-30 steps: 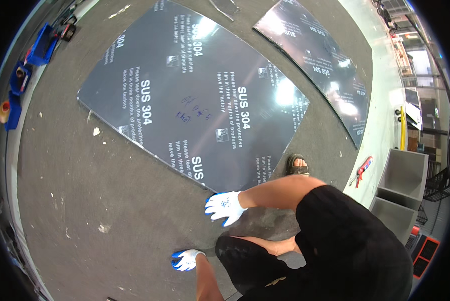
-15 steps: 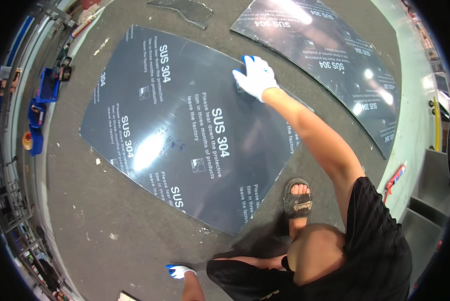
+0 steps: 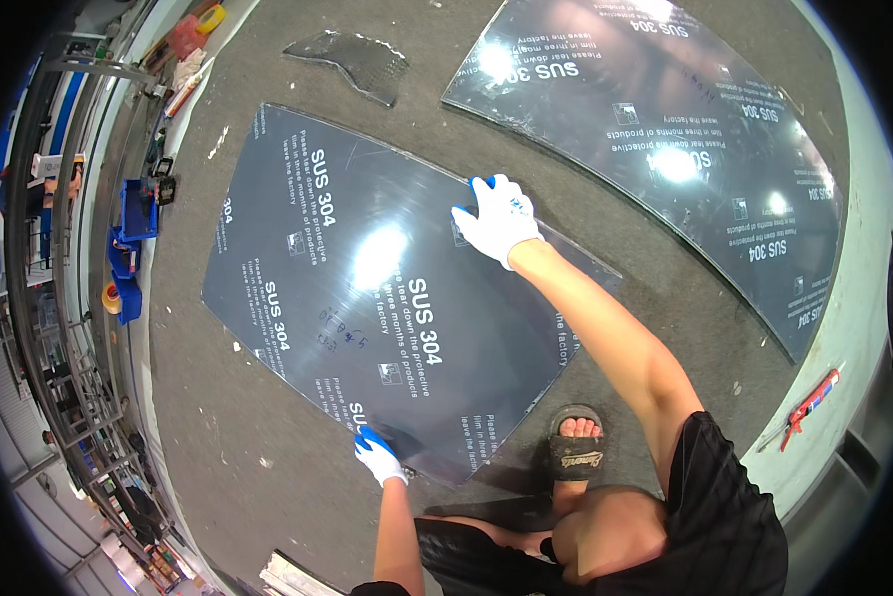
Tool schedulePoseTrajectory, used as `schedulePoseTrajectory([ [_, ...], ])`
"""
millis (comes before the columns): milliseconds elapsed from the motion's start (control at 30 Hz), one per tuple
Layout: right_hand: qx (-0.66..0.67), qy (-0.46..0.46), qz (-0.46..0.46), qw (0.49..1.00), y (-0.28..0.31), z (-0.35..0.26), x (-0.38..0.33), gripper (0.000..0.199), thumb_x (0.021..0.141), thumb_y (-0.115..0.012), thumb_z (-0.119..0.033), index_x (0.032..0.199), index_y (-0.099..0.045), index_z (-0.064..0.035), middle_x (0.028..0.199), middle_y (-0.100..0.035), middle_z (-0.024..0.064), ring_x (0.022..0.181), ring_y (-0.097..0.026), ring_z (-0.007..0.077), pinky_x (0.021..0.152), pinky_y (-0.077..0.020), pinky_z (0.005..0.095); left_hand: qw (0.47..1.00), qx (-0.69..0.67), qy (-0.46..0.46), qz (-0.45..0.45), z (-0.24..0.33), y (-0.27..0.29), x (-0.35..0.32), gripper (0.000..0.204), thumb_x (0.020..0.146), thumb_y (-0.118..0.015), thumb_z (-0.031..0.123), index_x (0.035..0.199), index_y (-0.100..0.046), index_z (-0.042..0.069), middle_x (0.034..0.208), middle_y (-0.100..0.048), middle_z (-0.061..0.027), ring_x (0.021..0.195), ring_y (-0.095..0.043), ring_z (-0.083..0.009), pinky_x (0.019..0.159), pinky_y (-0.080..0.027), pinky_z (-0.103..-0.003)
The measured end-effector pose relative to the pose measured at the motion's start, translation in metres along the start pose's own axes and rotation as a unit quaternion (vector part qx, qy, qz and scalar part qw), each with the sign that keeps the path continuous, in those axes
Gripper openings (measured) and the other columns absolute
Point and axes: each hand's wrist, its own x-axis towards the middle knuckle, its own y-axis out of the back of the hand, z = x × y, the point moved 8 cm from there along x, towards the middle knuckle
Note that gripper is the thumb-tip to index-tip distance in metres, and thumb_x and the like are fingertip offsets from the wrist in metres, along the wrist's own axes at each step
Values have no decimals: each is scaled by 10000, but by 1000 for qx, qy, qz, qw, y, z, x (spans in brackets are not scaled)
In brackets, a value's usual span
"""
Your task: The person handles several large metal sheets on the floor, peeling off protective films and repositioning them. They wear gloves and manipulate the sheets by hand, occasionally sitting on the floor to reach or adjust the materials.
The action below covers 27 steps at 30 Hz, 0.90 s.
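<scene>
A large dark metal sheet point(image 3: 297, 268) with a printed protective film lies on the grey floor in front of me. Both my hands wear white gloves with blue coating on the fingers. My right hand point(image 3: 501, 221) reaches across to the sheet's far edge, with the thumb on top and the fingers bent over the rim. At the near edge, low on the left, my left hand point(image 3: 377, 457) has its blue fingertips around the border. How far the fingers go under the sheet is hidden.
A second filmed sheet point(image 3: 685, 189) lies at the far right. A torn dark scrap point(image 3: 352, 62) is beyond the first sheet. My sandalled foot point(image 3: 575, 447) stands by its right corner. A red caulking gun point(image 3: 809, 409) lies farther right; blue bins point(image 3: 133, 214) and racks stand left.
My left hand has moved up from the floor to the sheet's near edge. My right hand stays at the far edge. The view has shifted; the sheet appears to lie in place.
</scene>
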Motion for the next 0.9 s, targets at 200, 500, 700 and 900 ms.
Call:
schedulePoseTrajectory([
  [200,60,-61,-52,995,6,-7,10,645,973,-682,-491,1370,-603,10,1422,-582,270,1310,-587,426,1111,-483,508,996,-83,6,35,29,-4,-25,773,1119,-414,616,1568,-487,-9,1546,-551,-270,1372,-573,-418,1166,-427,-475],
  [500,104,-43,-90,990,48,-33,3,602,962,-658,-493,1303,-588,-3,1309,-680,258,1237,-667,420,1067,-519,508,914,-395,63,-72,11,-17,-2,785,1123,-406,634,1578,-496,0,1529,-578,-146,1313,-601,-301,1112,-487,-444],
  [700,95,7,-120,988,76,-55,17,451,1001,-669,-442,1089,-726,-4,963,-750,131,904,-684,245,887,-542,398,926,-334,175,-30,-25,-9,2,751,1086,-442,694,1424,-617,46,1258,-688,-109,1052,-679,-254,859,-569,-408],
  [900,48,93,-117,988,92,-89,6,408,1034,-649,-391,966,-726,4,834,-684,112,768,-590,203,772,-503,401,946,-315,62,43,18,-4,-7,763,1114,-433,615,1507,-577,-24,1415,-666,-189,1288,-634,-312,1081,-506,-432],
])
